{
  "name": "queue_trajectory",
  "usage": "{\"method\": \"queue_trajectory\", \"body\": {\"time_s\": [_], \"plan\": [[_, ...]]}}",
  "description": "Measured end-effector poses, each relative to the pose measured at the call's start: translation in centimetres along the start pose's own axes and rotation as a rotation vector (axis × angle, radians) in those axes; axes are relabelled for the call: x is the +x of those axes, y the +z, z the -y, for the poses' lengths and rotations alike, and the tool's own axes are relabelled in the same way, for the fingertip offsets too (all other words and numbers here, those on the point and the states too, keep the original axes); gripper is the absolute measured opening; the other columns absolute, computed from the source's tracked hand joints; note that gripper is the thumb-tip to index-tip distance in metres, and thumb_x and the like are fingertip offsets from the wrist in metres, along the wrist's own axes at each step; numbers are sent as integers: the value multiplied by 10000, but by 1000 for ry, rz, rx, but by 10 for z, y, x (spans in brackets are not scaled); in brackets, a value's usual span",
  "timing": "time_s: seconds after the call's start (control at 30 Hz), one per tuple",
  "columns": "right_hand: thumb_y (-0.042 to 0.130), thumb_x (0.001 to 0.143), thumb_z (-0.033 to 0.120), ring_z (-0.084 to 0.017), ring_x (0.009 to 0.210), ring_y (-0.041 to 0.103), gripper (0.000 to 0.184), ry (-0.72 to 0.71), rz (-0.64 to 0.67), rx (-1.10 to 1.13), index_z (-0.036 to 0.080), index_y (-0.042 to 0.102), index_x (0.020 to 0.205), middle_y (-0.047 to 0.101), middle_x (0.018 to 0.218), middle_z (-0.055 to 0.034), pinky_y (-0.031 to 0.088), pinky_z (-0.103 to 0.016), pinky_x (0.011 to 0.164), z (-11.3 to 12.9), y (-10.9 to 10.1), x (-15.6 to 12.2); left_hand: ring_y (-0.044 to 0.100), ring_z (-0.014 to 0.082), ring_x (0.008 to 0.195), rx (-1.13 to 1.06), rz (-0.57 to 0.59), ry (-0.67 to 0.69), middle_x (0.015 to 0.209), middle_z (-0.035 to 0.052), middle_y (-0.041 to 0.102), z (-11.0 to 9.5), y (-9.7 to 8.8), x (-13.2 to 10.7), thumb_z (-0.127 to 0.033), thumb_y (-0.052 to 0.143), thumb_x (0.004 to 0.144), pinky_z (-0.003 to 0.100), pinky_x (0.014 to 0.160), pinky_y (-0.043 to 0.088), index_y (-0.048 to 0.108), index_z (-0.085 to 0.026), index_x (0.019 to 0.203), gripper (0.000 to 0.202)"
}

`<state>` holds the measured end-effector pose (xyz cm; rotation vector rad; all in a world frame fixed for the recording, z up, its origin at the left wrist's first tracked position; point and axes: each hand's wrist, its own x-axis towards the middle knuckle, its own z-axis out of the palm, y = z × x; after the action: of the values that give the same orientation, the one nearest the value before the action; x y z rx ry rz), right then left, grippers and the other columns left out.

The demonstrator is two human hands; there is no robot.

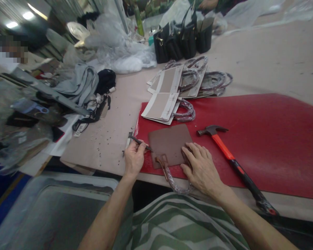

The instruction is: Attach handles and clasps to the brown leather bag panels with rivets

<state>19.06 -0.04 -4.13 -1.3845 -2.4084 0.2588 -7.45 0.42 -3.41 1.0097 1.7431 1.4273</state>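
Observation:
My left hand (134, 158) pinches a thin dark rod-like tool (140, 141), perhaps a punch, at the left side of a brown leather-like panel (169, 138). The tool's lower end is by the panel's left edge; whether it touches, I cannot tell. Fingers apart, my right hand (201, 170) lies over the panel's right edge. A curved bag handle (172, 180) wrapped in clear plastic joins the panel near its lower edge and hangs toward my lap. To the right, a claw hammer (225, 149) with an orange and black handle rests on a red mat (263, 139).
Behind the panel lie stacked pale panels (161, 106) with wrapped handles. Several black bags (184, 41) stand farther back beside crumpled clear plastic (120, 52). A grey bin (67, 180) is below the table edge at left. Small dark bits dot the tabletop at left.

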Motion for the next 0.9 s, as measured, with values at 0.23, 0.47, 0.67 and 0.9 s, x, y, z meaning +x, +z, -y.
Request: {"method": "queue_trajectory", "body": {"time_s": [0.23,0.47,0.67,0.9], "plan": [[516,945,273,-354,1389,399,431,0,-18,33,143,561,1354,494,1478,-172,314,-565,1162,-1,3,-1,706,150,610,21,-3,-67,722,24,725,6,-18,12,-391,718,784,252,630,612,651,-127,904,298],[515,937,275,-353,1384,408,428,3,-15,38,153,559,1346,502,1468,-173,320,-568,1150,-1,1,0,737,176,705,-46,143,-37,803,41,757,-13,21,-18,-361,712,815,270,681,614,660,-161,954,250],[519,934,277,-355,1372,419,432,4,-21,32,155,576,1344,511,1461,-177,331,-574,1146,0,1,0,748,173,743,39,263,65,831,31,765,-16,54,-37,-296,667,859,254,709,594,674,-184,928,131],[534,908,241,-362,1346,427,429,-5,-48,86,113,593,1314,511,1435,-205,382,-556,1113,-2,2,1,754,186,799,68,224,58,874,52,773,-18,45,-31,-299,656,865,275,764,600,669,-177,941,145]]}}
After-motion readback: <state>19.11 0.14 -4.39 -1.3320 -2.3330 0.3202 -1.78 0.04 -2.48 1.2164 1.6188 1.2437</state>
